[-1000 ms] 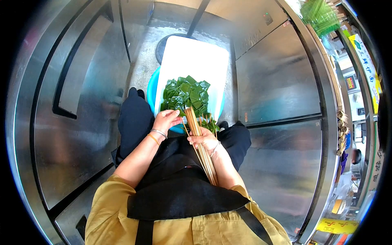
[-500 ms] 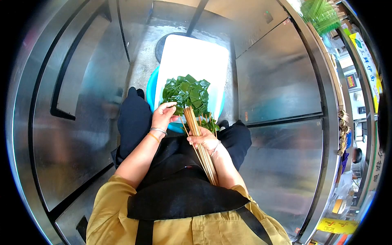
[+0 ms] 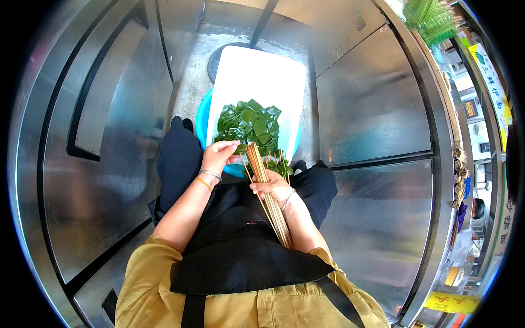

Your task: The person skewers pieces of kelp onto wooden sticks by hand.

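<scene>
My right hand is closed around a thick bundle of bamboo skewers, which slants down toward my apron. Beyond its fingers, several skewers carry folded dark green kelp. My left hand pinches at the near edge of the kelp pile, left of the skewer tips; a green kelp piece shows at its fingertips, partly hidden. The glossy pile of cut kelp lies on a white board. Under the board sits a blue basin.
Stainless steel cabinet doors stand close on the left and right. My knees flank the basin. A dark round cover lies on the floor behind the board. Green bundled items rest on the counter at upper right.
My left hand has shifted slightly, its fingers straighter over the kelp at the pile's near edge. The right hand and the skewer bundle stay almost in place.
</scene>
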### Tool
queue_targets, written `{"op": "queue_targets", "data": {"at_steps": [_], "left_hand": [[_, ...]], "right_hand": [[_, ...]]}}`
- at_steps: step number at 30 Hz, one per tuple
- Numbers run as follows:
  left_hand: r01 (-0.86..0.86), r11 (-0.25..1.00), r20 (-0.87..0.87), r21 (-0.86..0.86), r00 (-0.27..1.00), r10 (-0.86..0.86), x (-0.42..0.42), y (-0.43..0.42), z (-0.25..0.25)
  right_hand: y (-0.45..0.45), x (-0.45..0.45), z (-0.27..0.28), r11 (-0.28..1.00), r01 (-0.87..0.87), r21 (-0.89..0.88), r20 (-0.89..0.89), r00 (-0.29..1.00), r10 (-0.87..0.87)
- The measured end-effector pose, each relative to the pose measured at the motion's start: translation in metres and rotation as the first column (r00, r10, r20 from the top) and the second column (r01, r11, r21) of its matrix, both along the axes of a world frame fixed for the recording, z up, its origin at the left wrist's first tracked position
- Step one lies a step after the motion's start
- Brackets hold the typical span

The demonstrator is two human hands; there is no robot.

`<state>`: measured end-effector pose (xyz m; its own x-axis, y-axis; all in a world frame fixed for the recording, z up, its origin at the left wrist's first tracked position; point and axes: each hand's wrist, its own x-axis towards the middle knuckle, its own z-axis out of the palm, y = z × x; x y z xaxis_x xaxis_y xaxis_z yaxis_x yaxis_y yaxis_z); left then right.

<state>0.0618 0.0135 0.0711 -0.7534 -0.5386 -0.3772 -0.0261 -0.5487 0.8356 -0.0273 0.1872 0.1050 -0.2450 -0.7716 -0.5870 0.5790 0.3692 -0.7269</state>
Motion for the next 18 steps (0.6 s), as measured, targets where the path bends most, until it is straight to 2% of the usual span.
{"op": "queue_targets", "data": {"at_steps": [1, 7, 14, 16, 18], "left_hand": [[0.019, 0.994, 0.018, 0.106, 1.000, -0.021, 0.001, -0.001, 0.001], [0.084, 0.960, 0.046, 0.269, 0.994, -0.100, 0.001, -0.008, 0.004], [0.163, 0.923, 0.008, 0.348, 0.984, -0.177, 0.003, -0.014, 0.007], [0.261, 0.899, 0.014, 0.353, 0.959, -0.284, 0.004, -0.014, 0.006], [0.262, 0.901, 0.016, 0.347, 0.958, -0.285, 0.005, -0.013, 0.003]], "right_hand": [[0.000, 0.000, 0.000, 1.000, 0.007, -0.007, 0.006, 1.000, -0.007], [0.000, 0.000, 0.003, 1.000, 0.003, -0.008, 0.012, 1.000, -0.002], [0.003, 0.000, -0.001, 1.000, -0.003, -0.013, 0.009, 1.000, 0.003], [0.003, 0.002, -0.001, 1.000, 0.015, -0.016, 0.009, 1.000, -0.015], [0.002, 0.002, 0.001, 0.999, 0.032, -0.019, 0.010, 0.999, -0.032]]}}
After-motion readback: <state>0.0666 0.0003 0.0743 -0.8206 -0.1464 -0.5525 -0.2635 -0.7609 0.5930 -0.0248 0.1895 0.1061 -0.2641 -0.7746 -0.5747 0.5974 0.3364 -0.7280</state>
